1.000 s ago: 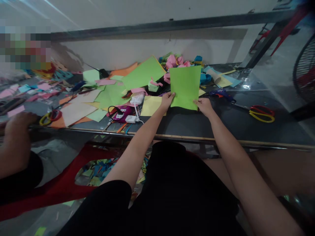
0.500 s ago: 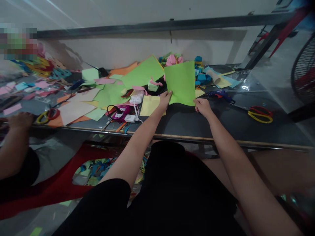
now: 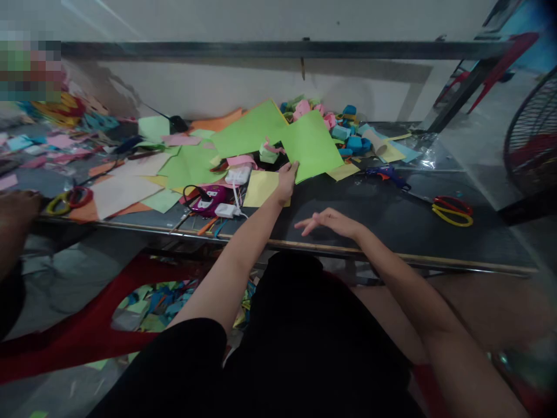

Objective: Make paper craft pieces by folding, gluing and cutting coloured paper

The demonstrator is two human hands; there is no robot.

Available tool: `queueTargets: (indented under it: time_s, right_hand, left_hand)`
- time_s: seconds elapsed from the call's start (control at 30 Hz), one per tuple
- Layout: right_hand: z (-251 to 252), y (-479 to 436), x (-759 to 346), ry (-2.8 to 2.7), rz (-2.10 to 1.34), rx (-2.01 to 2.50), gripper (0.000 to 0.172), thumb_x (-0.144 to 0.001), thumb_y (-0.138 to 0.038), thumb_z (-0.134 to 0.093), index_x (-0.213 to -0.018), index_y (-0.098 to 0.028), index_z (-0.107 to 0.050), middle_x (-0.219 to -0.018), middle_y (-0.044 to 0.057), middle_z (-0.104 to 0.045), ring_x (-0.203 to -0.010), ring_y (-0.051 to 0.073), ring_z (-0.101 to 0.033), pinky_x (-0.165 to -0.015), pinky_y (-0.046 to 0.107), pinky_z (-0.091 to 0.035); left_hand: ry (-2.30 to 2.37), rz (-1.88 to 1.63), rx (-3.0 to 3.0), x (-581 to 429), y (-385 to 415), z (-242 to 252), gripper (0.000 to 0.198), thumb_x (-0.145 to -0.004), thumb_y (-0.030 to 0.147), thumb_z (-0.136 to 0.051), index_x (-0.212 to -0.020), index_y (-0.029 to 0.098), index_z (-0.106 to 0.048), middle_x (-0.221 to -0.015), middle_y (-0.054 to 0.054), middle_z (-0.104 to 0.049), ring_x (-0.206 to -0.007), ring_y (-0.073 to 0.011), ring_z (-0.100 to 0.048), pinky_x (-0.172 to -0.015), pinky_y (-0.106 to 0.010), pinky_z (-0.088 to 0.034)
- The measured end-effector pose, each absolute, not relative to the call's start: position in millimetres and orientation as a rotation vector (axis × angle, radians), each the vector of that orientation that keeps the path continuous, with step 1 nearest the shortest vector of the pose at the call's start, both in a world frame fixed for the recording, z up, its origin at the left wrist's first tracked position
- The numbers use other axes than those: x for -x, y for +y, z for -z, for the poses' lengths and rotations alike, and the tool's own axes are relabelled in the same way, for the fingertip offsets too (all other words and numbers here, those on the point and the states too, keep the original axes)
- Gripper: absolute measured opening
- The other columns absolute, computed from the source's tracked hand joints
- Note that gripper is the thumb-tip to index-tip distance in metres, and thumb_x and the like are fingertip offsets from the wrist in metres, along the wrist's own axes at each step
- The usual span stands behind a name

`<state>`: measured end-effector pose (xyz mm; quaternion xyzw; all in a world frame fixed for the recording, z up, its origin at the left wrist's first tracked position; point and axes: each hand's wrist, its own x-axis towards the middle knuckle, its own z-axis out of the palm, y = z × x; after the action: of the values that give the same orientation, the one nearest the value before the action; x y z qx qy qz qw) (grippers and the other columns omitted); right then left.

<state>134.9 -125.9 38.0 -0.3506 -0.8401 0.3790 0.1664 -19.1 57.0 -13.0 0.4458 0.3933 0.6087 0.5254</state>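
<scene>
Left hand pinches green sheet over littered dark table, pale wall behind.

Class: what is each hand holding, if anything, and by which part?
The left hand grips the green paper sheet by its lower left corner. The right hand is open and holds nothing.
</scene>
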Motion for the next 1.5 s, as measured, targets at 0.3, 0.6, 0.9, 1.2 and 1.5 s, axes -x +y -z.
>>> queueTargets:
  time_s: [0.3,0.6,0.9,1.2,1.5]
  right_hand:
    - [-30.3,-117.8,-141.9,-2.276,-0.777,1.524,0.094,-0.094,-0.083,-0.042,-0.149,-0.010,-0.061,-0.166,0.022,-0.041,-0.158,0.040,-0.033,-0.130,0.058,-0.023]
    - [-31.4,-73.6,-172.3,-1.407,-0.710,1.225,0.073,-0.088,-0.085,-0.050,-0.083,-0.017,-0.076,-0.074,0.010,-0.075,-0.066,0.020,-0.070,-0.066,0.033,-0.058]
    - [-8.5,-79.8,-159.3,-2.173,-0.699,1.450,0.077,-0.088,-0.071,-0.063,-0.135,-0.011,-0.072,-0.155,0.020,-0.057,-0.149,0.039,-0.049,-0.123,0.052,-0.040]
    - [-15.0,-62.3,-177.8,-1.683,-0.454,1.268,0.063,-0.091,-0.073,-0.053,-0.064,-0.020,-0.075,-0.051,0.004,-0.065,-0.048,0.016,-0.060,-0.056,0.029,-0.048]
    - [-1.7,-56.8,-191.6,-1.745,-0.296,1.419,0.065,-0.096,-0.067,-0.045,-0.060,-0.021,-0.073,-0.048,0.003,-0.063,-0.051,0.017,-0.061,-0.061,0.029,-0.045]
  left_hand:
    - [0.942,-1.451,-1.130,15.8,61.7,20.6,0.037,-0.083,0.039,-0.084,-0.069,0.018,-0.056,-0.068,0.003,-0.052,-0.074,-0.0127,-0.054,-0.073,-0.024,-0.044]
    - [1.009,-1.402,-1.177,14.7,55.6,17.0,0.034,-0.086,0.043,-0.079,-0.073,0.018,-0.059,-0.069,0.002,-0.056,-0.074,-0.0141,-0.054,-0.071,-0.025,-0.044]
    - [1.028,-1.403,-1.207,14.1,55.9,16.0,0.038,-0.086,0.047,-0.077,-0.071,0.019,-0.056,-0.068,0.002,-0.054,-0.073,-0.0143,-0.052,-0.068,-0.025,-0.043]
    - [1.025,-1.410,-1.184,14.4,63.0,23.5,0.033,-0.088,0.040,-0.076,-0.073,0.018,-0.058,-0.072,0.000,-0.056,-0.079,-0.0157,-0.056,-0.076,-0.027,-0.045]
    - [1.043,-1.404,-1.202,17.5,60.1,23.1,0.038,-0.090,0.041,-0.077,-0.071,0.019,-0.052,-0.070,0.003,-0.049,-0.074,-0.0127,-0.051,-0.072,-0.026,-0.042]
